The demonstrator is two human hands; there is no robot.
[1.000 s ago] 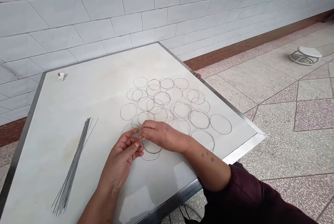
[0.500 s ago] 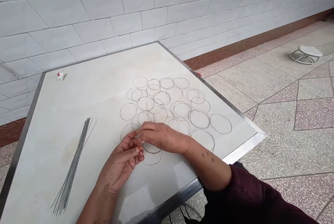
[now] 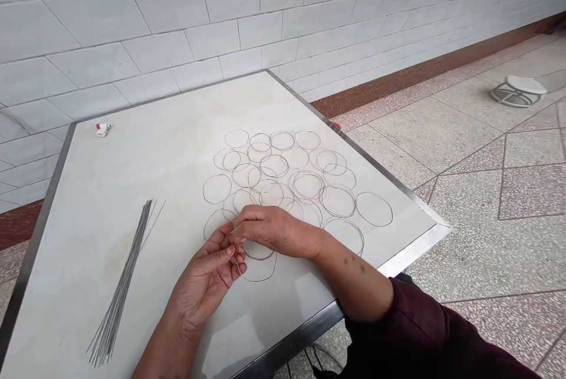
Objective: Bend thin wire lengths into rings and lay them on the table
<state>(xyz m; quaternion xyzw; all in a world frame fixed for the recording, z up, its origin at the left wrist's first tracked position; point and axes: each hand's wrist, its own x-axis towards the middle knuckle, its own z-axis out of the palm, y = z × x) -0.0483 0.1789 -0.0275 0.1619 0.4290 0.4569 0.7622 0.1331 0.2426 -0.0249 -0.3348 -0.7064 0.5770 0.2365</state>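
Head cam, L hand (image 3: 201, 282) pinched on wire loop (image 3: 257, 281), R hand (image 3: 276, 231) close in, can't tell R grip, rings (image 3: 308, 200) nearby

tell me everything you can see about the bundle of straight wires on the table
The bundle of straight wires is a sheaf of long, thin, grey strands that look like metal. It lies flat on the white tabletop, slanting across the person's left side. The far end is gathered tightly, with a couple of strands splaying off to the right; the near end fans out into loose, uneven tips. No tie shows around it. The left hand is to its right, not touching it.
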